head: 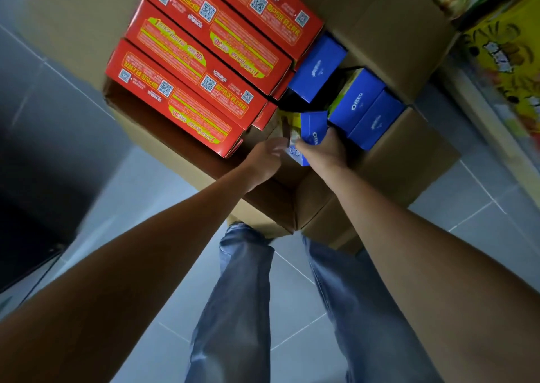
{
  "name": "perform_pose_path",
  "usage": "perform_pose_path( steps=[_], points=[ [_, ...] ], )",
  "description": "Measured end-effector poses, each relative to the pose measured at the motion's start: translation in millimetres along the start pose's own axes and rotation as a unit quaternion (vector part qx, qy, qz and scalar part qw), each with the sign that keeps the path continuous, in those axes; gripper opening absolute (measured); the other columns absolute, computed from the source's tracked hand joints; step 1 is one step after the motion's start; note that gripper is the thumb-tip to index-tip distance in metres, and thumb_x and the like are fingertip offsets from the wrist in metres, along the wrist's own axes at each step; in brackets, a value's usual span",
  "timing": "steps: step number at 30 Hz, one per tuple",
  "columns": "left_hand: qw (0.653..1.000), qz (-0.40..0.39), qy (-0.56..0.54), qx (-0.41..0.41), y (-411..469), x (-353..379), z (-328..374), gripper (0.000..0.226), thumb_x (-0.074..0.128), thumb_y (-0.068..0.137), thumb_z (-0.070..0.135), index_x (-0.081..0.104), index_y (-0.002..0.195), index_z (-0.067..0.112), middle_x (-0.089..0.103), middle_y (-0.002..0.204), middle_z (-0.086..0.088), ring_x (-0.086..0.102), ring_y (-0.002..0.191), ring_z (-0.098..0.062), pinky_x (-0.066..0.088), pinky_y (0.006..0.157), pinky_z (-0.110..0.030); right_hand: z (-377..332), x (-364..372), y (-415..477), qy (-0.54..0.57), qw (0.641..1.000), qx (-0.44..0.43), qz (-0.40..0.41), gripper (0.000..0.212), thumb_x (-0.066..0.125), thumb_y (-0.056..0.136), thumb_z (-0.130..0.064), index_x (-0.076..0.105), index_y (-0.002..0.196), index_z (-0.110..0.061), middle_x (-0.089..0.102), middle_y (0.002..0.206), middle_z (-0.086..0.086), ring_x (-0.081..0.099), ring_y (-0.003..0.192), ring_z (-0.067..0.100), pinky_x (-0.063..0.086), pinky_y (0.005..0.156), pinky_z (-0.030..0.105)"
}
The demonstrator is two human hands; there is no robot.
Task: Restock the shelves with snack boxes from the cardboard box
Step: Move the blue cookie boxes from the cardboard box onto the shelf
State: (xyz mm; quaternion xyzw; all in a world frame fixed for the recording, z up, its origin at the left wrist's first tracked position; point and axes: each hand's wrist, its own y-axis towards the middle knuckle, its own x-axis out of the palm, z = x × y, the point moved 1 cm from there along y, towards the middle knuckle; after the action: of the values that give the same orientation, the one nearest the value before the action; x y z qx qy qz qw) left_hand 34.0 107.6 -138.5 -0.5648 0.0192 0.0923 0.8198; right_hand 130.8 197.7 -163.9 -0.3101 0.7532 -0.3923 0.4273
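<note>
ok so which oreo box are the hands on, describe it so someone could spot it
In the open cardboard box on the floor, look beside the red boxes at the blue Oreo packs. It is the blue box nearest the person, under the right hand, the left hand beside it.

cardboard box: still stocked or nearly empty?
Still stocked. The open cardboard box holds rows of red boxes and several blue Oreo boxes; the right hand grips one. Depth underneath: cannot tell.

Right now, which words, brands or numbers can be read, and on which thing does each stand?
"OREO": upright blue box.
"OREO": small blue box at the right hand.
"30": red boxes, upside down; their other print and QR codes are too blurred.
Yellow shelf packs: unreadable.
</note>
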Motion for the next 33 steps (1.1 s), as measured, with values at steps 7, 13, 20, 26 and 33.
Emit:
perform_pose_path(
  steps=[7, 13, 20, 26, 33],
  points=[
    [0.997, 0.066, 0.01, 0.032, -35, -17, 27, 0.048, 0.035, 0.085, -0.009, 0.052, 0.128, 0.004, 0.055, 0.115, -0.009, 0.05, 0.1, -0.02, 0.038, 0.068, -0.023, -3, -37, -50, 0.008, 0.999, -0.004, -0.054, 0.032, 0.066, 0.083, -0.025, 0.045, 0.107, -0.018, 0.051, 0.094, -0.002, 0.057, 0.093, 0.017, 0.055, 0.079, 0.034],
    [0.987, 0.004, 0.11, 0.121, -108, -42, 83, 0.071, 0.049, 0.091, 0.001, 0.013, 0.15, 0.017, 0.026, 0.153, -0.008, 0.032, 0.138, -0.024, 0.034, 0.093, -0.026, -47, -103, -108, -0.01, 0.992, -0.015, -0.126, 0.028, 0.059, 0.088, -0.029, 0.049, 0.112, -0.021, 0.057, 0.112, 0.001, 0.055, 0.101, 0.016, 0.056, 0.073, 0.031],
    [0.946, -0.084, 0.216, 0.227, -205, -56, 177, 0.109, 0.073, 0.078, 0.012, -0.008, 0.149, 0.027, 0.025, 0.154, -0.003, 0.027, 0.141, -0.016, 0.029, 0.108, -0.027, -116, -188, -196, -0.088, 0.973, -0.103, -0.185, 0.04, 0.069, 0.08, -0.024, 0.052, 0.116, -0.022, 0.063, 0.11, 0.002, 0.062, 0.097, 0.019, 0.055, 0.075, 0.032],
    [0.927, -0.09, 0.2, 0.305, -297, -70, 253, 0.061, 0.072, 0.078, 0.002, 0.04, 0.13, 0.008, 0.056, 0.105, 0.0, 0.052, 0.099, -0.013, 0.041, 0.062, -0.002, -151, -268, -291, -0.03, 0.976, -0.175, -0.124, 0.049, 0.076, 0.078, -0.021, 0.052, 0.12, -0.015, 0.057, 0.097, -0.004, 0.056, 0.089, 0.015, 0.043, 0.07, 0.023],
    [0.957, -0.044, 0.001, 0.287, -386, -79, 302, 0.045, 0.07, 0.082, 0.013, 0.042, 0.117, 0.015, 0.056, 0.102, -0.006, 0.061, 0.066, -0.005, 0.057, 0.057, -0.021, -179, -350, -390, 0.048, 0.978, -0.202, 0.001, 0.079, 0.066, 0.083, -0.046, 0.027, 0.147, -0.017, 0.041, 0.126, 0.001, 0.046, 0.109, 0.019, 0.043, 0.074, 0.031]
  ],
)
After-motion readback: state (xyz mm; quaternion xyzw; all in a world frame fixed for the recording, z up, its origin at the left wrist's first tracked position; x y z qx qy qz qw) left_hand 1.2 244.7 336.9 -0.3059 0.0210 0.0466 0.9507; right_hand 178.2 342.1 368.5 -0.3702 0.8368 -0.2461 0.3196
